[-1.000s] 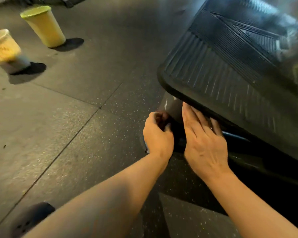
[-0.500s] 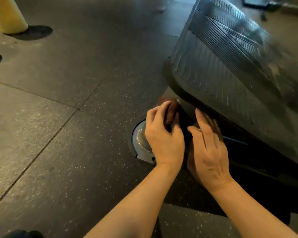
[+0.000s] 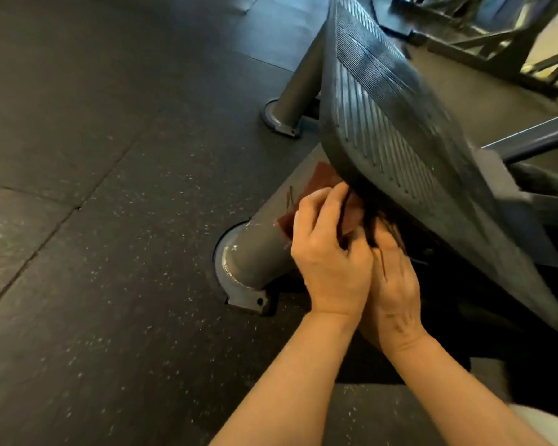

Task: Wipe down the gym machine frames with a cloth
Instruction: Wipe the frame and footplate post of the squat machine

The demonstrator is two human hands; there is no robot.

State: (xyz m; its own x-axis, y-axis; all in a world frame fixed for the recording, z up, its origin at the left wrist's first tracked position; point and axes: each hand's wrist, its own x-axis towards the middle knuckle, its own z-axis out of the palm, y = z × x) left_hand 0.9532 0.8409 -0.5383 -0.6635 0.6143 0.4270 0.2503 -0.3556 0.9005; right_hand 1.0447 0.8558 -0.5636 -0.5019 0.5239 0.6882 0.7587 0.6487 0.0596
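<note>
Shifted since half a second ago: view swung so a second frame leg (image 3: 298,88) shows at upper centre, yellow cup gone from upper left, more reddish-brown cloth (image 3: 319,185) exposed, both hands pressed closer together. Cloth now draped over the near grey frame tube (image 3: 255,255) at frame centre, just under the lower edge of the ribbed footplate (image 3: 397,130); far part tucked under that plate and out of sight. Left hand (image 3: 331,252) curled, fingertips pinching the cloth against the tube. Right hand (image 3: 395,281) touching the left, knuckles up, fingers reaching into the dark under the plate; hard to tell whether grasping cloth or merely bracing, with dark blurred strands across it. Tube base flange (image 3: 239,292) bolted to the speckled rubber floor (image 3: 110,220). Upper right machine parts blurred, lower right cut off.
</note>
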